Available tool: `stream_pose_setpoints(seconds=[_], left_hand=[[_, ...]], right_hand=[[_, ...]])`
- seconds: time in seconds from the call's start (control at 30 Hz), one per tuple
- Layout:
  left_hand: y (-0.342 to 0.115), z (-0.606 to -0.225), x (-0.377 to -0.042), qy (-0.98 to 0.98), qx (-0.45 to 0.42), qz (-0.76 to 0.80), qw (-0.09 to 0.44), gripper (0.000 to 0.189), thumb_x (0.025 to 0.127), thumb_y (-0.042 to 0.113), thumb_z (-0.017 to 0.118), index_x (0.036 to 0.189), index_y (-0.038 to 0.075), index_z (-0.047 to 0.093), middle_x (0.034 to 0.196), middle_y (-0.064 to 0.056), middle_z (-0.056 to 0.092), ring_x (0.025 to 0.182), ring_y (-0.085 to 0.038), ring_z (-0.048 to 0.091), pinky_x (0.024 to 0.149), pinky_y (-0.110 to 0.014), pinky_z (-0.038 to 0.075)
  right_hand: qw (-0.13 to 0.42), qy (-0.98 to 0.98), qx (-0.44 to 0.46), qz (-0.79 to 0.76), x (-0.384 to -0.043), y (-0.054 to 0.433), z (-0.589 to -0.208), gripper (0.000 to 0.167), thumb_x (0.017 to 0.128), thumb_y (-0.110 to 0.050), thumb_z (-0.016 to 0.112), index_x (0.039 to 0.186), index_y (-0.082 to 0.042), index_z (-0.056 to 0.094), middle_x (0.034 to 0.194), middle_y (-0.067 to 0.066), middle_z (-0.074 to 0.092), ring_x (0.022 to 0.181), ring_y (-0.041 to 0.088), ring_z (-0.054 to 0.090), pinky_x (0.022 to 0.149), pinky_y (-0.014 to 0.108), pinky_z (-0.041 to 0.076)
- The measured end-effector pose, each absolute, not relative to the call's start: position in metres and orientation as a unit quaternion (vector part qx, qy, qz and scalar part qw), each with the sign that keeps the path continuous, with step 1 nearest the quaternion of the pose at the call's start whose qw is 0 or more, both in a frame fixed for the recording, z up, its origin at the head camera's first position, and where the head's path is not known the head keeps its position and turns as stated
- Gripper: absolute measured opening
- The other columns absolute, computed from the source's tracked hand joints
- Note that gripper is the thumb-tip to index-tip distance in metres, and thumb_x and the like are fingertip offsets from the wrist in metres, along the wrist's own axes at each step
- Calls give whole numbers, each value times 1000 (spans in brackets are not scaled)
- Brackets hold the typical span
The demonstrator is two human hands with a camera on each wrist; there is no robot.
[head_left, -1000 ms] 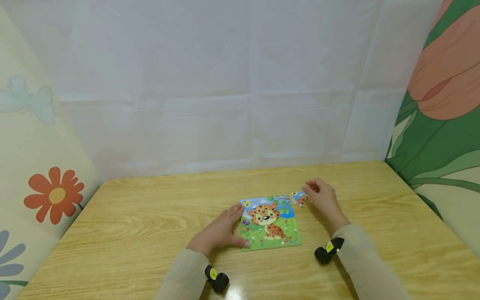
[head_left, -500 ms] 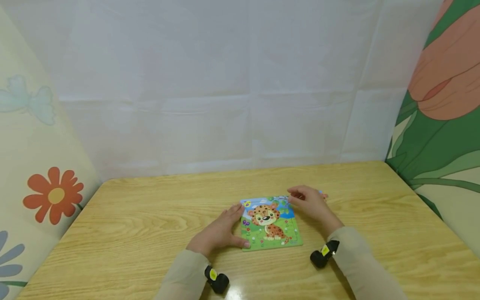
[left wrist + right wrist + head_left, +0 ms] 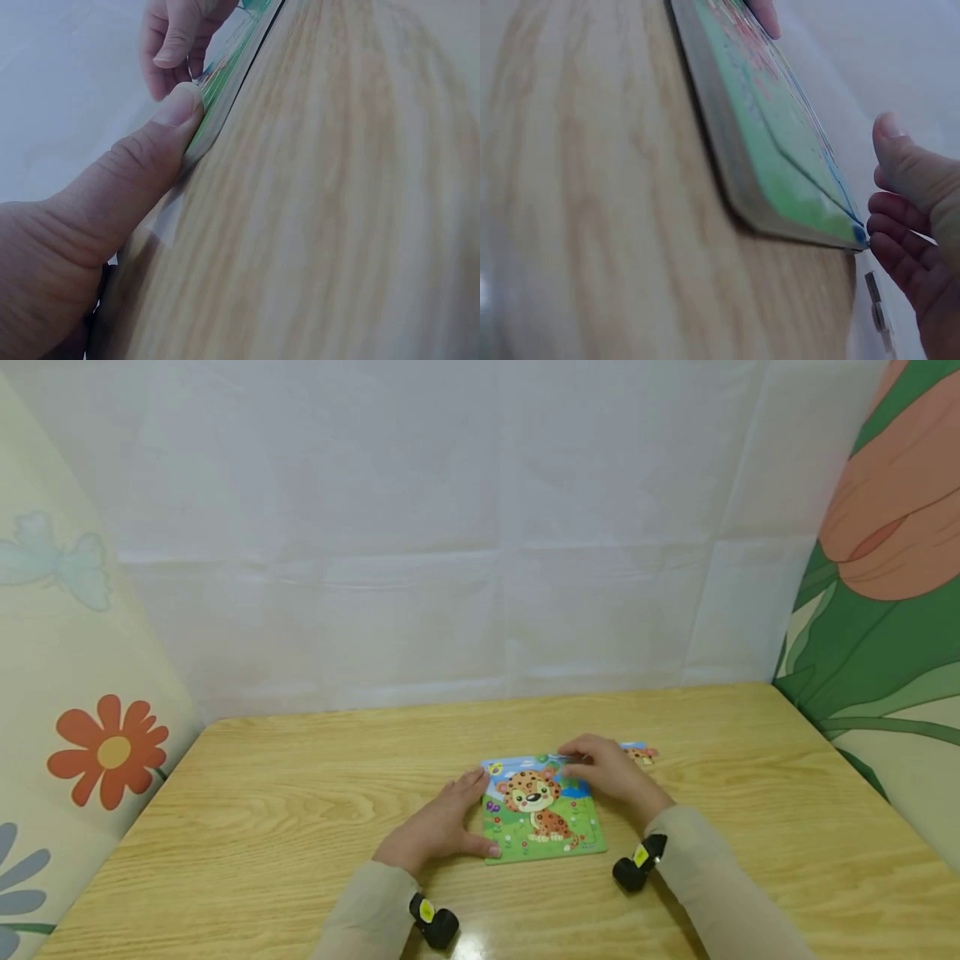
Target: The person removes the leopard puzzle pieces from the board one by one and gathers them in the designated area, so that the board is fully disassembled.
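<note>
A square leopard puzzle (image 3: 536, 827) lies flat on the wooden table, its picture seemingly all in place where uncovered. My left hand (image 3: 442, 822) rests along its left side, fingers stretched towards the far left corner, thumb over the near left corner; the thumb (image 3: 150, 142) fills the left wrist view. My right hand (image 3: 611, 772) is over the far right corner of the puzzle, covering it. In the right wrist view its thumb (image 3: 894, 135) stands apart from loosely bent fingers (image 3: 896, 240) at the puzzle's corner; nothing shows between them.
A loose puzzle piece (image 3: 639, 753) with leopard spots and blue sky lies on the table just beyond my right hand, partly covered by it. A white cloth (image 3: 420, 610) hangs behind the table (image 3: 285, 827). Flower-printed panels (image 3: 90, 635) stand at both sides.
My right hand has moved left from beside the puzzle onto its far right corner. The loose piece seen left of that hand earlier no longer shows there. My left hand has stayed put.
</note>
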State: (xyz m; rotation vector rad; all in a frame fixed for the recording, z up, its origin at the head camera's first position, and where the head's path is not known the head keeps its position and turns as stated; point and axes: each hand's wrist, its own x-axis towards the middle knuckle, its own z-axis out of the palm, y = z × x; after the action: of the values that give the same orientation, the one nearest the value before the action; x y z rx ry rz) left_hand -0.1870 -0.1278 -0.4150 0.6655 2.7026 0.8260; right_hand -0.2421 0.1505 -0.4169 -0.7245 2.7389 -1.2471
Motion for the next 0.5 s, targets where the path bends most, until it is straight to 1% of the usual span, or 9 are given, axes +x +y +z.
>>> stream_pose_setpoints(seconds=[0.3, 0.5], left_hand=[[-127, -415, -187, 925, 229, 280, 116, 106, 64, 41, 80, 145, 2, 25, 155, -11, 13, 141, -33, 11, 115, -49, 11], [-128, -414, -186, 925, 230, 279, 115, 106, 65, 42, 80, 145, 2, 24, 154, -12, 13, 141, -34, 11, 115, -49, 11]], right_hand=[[49, 902, -247, -351, -244, 146, -416, 35, 81, -25, 71, 111, -9, 65, 112, 5, 59, 106, 25, 54, 96, 45, 45], [54, 907, -257, -330, -246, 145, -416, 36, 81, -24, 71, 111, -7, 65, 110, 5, 57, 103, 24, 53, 93, 44, 45]])
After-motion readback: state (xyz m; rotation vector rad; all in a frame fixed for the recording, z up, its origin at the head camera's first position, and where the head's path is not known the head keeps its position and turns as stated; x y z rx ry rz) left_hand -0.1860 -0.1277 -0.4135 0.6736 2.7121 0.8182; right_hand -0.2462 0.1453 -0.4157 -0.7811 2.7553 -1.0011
